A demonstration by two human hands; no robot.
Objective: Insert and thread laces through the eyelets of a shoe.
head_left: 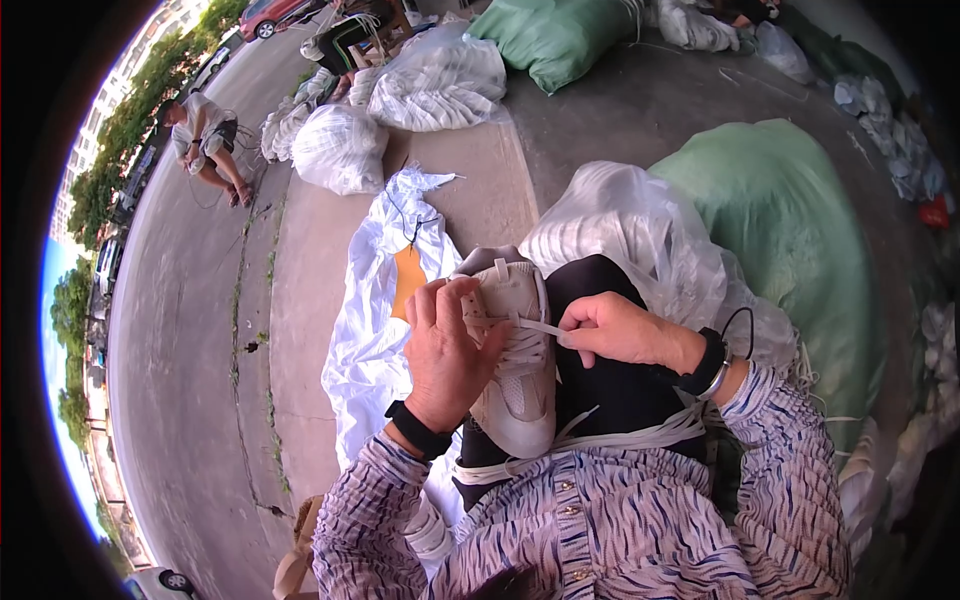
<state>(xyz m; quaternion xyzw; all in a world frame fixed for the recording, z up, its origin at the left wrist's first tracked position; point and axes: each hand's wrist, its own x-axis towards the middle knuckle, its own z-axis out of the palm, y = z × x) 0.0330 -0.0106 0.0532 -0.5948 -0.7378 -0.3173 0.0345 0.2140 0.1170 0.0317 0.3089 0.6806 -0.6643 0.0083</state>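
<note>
A pale beige sneaker [525,395] rests on my lap over dark trousers [600,390], its toe pointing toward me and its tongue upright at the far end. My left hand [440,345] grips the shoe's left side, fingers curled near the collar and thumb by the laces. Between the thumb and forefinger of my right hand [625,332], a flat whitish shoelace [540,326] is pinched and stretched sideways from the eyelets. Lower eyelet rows have lace across them. Several loose white laces [640,437] lie across my thighs.
White sheeting [365,350] with an orange-yellow piece [407,280] lies left of my legs. Clear plastic bags [625,225] and a big green sack [780,220] stand close on my right. More bags [340,150] sit ahead; a person [207,145] squats at the far left.
</note>
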